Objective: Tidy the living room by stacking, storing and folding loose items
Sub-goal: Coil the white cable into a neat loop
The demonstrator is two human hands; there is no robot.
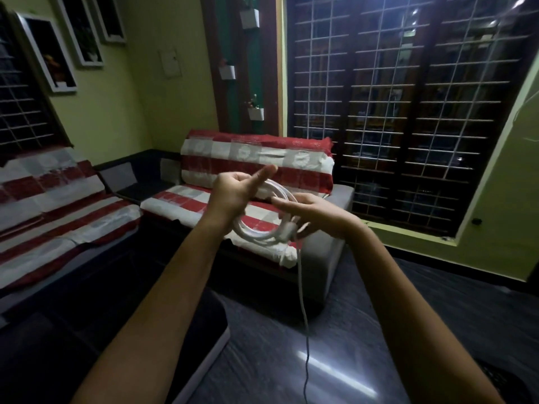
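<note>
While the left hand (233,196) grips the round white cable coil (262,228), the right hand (315,217) pinches its smooth loops.

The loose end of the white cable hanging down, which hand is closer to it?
Right. The right hand pinches the coiled white cable just above where the loose end drops toward the floor; the left hand grips the coil's far side, farther away.
</note>
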